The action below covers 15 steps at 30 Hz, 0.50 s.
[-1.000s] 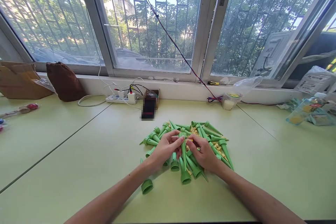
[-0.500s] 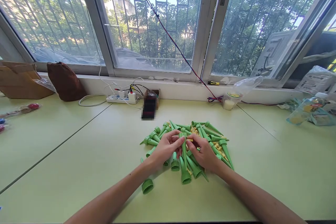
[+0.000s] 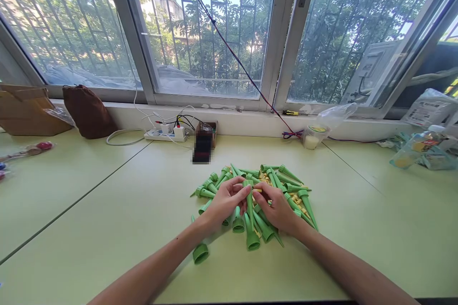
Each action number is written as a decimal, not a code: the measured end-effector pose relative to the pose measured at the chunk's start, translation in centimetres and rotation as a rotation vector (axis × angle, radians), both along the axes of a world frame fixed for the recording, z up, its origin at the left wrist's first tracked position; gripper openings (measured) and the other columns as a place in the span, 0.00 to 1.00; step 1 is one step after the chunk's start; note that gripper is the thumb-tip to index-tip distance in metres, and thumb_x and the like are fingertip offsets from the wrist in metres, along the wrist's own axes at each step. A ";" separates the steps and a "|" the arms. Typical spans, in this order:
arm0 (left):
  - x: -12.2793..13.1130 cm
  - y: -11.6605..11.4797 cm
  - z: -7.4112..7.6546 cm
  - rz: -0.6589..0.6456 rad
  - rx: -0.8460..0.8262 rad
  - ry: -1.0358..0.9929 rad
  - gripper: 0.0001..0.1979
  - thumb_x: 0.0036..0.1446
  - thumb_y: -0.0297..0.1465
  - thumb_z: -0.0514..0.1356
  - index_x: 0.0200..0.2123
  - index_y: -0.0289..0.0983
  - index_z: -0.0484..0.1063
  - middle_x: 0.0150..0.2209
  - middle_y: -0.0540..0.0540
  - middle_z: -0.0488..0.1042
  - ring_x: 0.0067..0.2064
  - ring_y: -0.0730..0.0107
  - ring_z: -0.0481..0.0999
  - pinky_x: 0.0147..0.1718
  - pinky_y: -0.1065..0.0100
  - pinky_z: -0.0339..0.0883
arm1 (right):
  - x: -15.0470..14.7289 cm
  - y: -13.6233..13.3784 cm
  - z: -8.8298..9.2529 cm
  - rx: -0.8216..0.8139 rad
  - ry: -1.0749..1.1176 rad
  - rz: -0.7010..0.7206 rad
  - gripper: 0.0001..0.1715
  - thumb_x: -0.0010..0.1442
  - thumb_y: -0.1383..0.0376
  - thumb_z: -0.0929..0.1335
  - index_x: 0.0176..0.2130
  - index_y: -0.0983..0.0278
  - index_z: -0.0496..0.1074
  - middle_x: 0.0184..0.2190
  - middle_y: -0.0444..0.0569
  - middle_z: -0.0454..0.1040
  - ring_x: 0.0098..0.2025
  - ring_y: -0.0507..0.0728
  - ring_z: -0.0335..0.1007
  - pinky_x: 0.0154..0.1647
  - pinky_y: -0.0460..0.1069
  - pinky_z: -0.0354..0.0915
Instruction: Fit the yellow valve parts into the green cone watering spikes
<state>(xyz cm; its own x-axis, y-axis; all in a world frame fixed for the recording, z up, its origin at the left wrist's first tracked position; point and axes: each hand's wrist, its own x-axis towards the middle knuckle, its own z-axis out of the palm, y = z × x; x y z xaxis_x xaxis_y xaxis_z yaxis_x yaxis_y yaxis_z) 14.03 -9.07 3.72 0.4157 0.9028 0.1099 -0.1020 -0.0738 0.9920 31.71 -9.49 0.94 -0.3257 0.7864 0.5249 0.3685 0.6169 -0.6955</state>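
A pile of green cone-shaped plastic spikes (image 3: 286, 183) with small yellow pieces among them lies on the pale green table (image 3: 107, 228). My left hand (image 3: 225, 202) pinches the top of one green spike (image 3: 250, 214) that points toward me. My right hand (image 3: 277, 209) is closed on a small yellow piece (image 3: 258, 190) held against that spike's top. Both hands meet over the middle of the pile. One green spike (image 3: 200, 251) lies apart, beside my left forearm.
A power strip with cables (image 3: 165, 134) and a small dark box (image 3: 203, 145) sit by the window sill. A brown pouch (image 3: 88, 110) and cardboard box (image 3: 25, 109) stand far left. A small jar (image 3: 311, 139) and plastic bags (image 3: 424, 150) lie at the right.
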 end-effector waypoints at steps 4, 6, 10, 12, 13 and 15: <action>0.0 0.0 0.1 0.020 0.044 0.029 0.21 0.55 0.47 0.64 0.34 0.36 0.65 0.20 0.56 0.64 0.19 0.77 0.66 0.18 0.74 0.64 | 0.0 0.0 0.1 0.000 -0.015 0.005 0.13 0.70 0.60 0.60 0.36 0.62 0.67 0.26 0.43 0.66 0.26 0.53 0.60 0.30 0.48 0.58; 0.0 -0.1 0.2 0.036 0.061 0.042 0.20 0.56 0.47 0.64 0.35 0.36 0.65 0.20 0.57 0.63 0.19 0.77 0.66 0.17 0.74 0.64 | 0.0 0.0 0.2 0.010 -0.021 0.010 0.13 0.70 0.60 0.60 0.36 0.63 0.68 0.26 0.43 0.67 0.26 0.53 0.61 0.30 0.48 0.59; 0.1 -0.3 0.3 0.095 0.060 0.043 0.19 0.55 0.46 0.65 0.35 0.37 0.65 0.20 0.57 0.63 0.20 0.76 0.67 0.17 0.75 0.63 | 0.2 -0.1 0.6 0.004 0.004 -0.048 0.16 0.72 0.60 0.56 0.43 0.63 0.69 0.27 0.44 0.70 0.27 0.53 0.65 0.32 0.48 0.61; 0.1 -0.3 0.3 0.137 0.047 0.031 0.19 0.55 0.45 0.65 0.35 0.37 0.65 0.20 0.56 0.64 0.20 0.76 0.67 0.18 0.75 0.63 | 0.3 0.1 0.8 0.002 0.028 -0.137 0.16 0.73 0.61 0.56 0.46 0.62 0.69 0.29 0.45 0.72 0.29 0.54 0.67 0.33 0.49 0.63; 0.1 -0.2 0.2 0.157 0.042 0.024 0.19 0.54 0.45 0.66 0.35 0.37 0.65 0.20 0.56 0.64 0.20 0.76 0.67 0.18 0.75 0.63 | 0.4 0.3 0.7 0.012 0.029 -0.184 0.15 0.72 0.61 0.57 0.46 0.62 0.69 0.31 0.46 0.73 0.31 0.55 0.69 0.35 0.49 0.64; 0.1 -0.1 0.1 0.184 0.039 0.009 0.19 0.53 0.44 0.67 0.36 0.37 0.65 0.20 0.57 0.64 0.19 0.77 0.67 0.17 0.75 0.62 | 0.5 0.7 0.5 0.051 -0.009 -0.255 0.11 0.70 0.62 0.61 0.46 0.63 0.70 0.37 0.49 0.75 0.39 0.58 0.71 0.42 0.52 0.66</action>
